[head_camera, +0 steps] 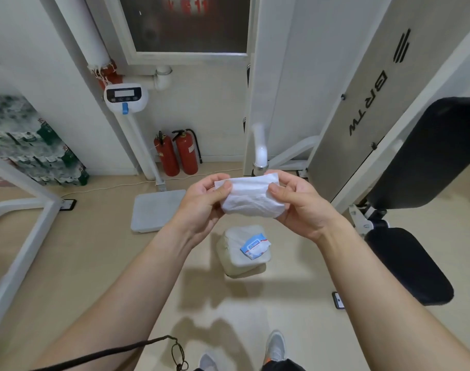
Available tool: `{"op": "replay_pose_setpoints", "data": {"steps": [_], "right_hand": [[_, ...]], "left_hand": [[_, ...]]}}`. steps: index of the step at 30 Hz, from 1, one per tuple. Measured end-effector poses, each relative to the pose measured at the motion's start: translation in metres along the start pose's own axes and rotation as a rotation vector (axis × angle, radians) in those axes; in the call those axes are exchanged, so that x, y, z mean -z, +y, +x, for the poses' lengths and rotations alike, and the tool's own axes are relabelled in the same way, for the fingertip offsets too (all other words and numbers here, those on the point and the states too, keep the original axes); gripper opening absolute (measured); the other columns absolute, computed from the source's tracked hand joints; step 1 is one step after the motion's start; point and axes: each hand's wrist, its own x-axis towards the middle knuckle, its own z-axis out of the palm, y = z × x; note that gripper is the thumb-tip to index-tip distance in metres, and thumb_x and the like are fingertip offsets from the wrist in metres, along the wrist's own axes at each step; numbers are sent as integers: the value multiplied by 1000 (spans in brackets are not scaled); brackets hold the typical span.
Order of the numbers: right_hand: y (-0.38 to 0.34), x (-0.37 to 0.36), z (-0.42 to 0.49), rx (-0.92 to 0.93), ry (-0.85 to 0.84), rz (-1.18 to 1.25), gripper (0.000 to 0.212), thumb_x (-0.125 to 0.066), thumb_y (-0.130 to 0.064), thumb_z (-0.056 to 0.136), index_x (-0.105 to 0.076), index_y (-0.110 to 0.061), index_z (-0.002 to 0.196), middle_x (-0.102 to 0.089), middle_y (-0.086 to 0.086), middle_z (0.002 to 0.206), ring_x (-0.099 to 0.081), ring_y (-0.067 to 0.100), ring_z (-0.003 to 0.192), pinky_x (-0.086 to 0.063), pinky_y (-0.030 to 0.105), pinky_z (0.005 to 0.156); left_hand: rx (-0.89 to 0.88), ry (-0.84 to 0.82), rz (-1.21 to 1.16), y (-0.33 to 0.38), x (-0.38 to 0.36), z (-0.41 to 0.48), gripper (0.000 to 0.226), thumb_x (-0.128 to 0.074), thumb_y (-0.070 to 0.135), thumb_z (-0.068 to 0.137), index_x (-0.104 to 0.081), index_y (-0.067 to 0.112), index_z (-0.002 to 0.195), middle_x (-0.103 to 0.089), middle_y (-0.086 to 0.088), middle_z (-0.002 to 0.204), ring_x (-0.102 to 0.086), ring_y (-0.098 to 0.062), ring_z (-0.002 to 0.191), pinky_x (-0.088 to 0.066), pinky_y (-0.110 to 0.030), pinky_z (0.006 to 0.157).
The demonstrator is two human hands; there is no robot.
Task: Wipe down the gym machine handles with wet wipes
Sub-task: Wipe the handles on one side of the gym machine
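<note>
A white wet wipe (251, 198) is stretched between both hands at chest height. My left hand (201, 203) pinches its left edge and my right hand (302, 203) pinches its right edge. Just beyond the wipe a white machine handle (260, 148) with a chrome collar points up, blurred. Below my hands, the blue and white pack of wet wipes (255, 245) lies on a pale square stool (236, 261) on the floor.
The machine's grey weight-stack cover (362, 103) and black padded seat (421, 204) stand at the right. A floor scale (155, 212) and two red fire extinguishers (176, 153) are ahead. A white frame (22, 223) is at the left. A phone (338, 299) lies on the floor.
</note>
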Motion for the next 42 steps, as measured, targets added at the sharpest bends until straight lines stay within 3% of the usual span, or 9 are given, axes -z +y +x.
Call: {"op": "replay_pose_setpoints", "data": {"steps": [6, 11, 14, 19, 24, 29, 33, 36, 42], "right_hand": [[-11, 14, -1, -6, 27, -75, 56, -80, -14, 79, -61, 0, 129, -66, 19, 118, -62, 35, 103, -50, 49, 89], [-13, 8, -2, 159, 465, -589, 33, -80, -5, 82, -61, -13, 107, -61, -2, 93, -57, 9, 74, -52, 19, 70], [-13, 3, -10, 352, 534, -680, 14, -76, -9, 84, -64, -16, 86, -64, -8, 79, -57, 6, 70, -46, 15, 66], [-8, -5, -13, 244, 376, -384, 22, -58, -18, 101, -75, -5, 97, -75, 8, 85, -67, 12, 73, -53, 20, 67], [-5, -2, -11, 162, 296, -93, 22, -60, -16, 99, -73, 0, 106, -74, 15, 94, -69, 23, 82, -55, 30, 70], [-9, -5, -12, 128, 281, 42, 30, -49, -15, 104, -71, 3, 111, -75, 21, 106, -73, 28, 94, -58, 37, 84], [-15, -10, -13, 96, 242, 128, 34, -47, -17, 105, -68, 5, 118, -73, 23, 115, -72, 30, 103, -59, 35, 86], [-17, -12, -14, 77, 238, 145, 33, -46, -19, 105, -70, 3, 115, -74, 20, 110, -73, 28, 99, -59, 33, 82], [-11, -7, -10, 294, 466, -323, 16, -68, -10, 93, -64, -20, 104, -67, 0, 97, -63, 12, 86, -52, 34, 74]], "left_hand": [[-37, -51, -20, 2, -23, -2, 12, -53, 4, 100, -62, 9, 106, -72, -5, 87, -69, -19, 76, -60, -32, 62], [-69, -69, -35, 7, -38, -4, 11, -54, 6, 99, -63, 9, 104, -69, -8, 91, -69, -22, 83, -60, -32, 71], [-94, -71, -24, 10, -44, -6, 12, -52, 4, 99, -62, 8, 104, -70, -6, 86, -69, -19, 75, -58, -30, 59], [-377, -35, 390, -2, -56, -8, 13, -65, -2, 92, -69, 10, 92, -71, 9, 79, -65, -2, 71, -50, -15, 64], [-747, -90, 803, -16, -58, -16, 17, -69, 24, 84, -79, 12, 86, -78, 5, 99, -69, -12, 106, -50, -31, 97], [-648, 207, 571, -5, -52, -15, 7, -73, 23, 85, -74, 17, 89, -74, 3, 92, -69, -10, 82, -52, -26, 67], [-507, 188, 534, 5, -51, -11, 31, -81, 9, 84, -70, 20, 110, -71, 6, 108, -68, -4, 99, -53, -20, 82], [-414, 158, 351, 7, -54, -10, 30, -76, 2, 86, -67, 17, 110, -74, -2, 96, -71, -12, 84, -58, -28, 76], [-338, 127, 242, 8, -56, -10, 23, -65, -2, 93, -62, 17, 105, -67, -6, 79, -58, -20, 74, -52, -26, 64]]}}
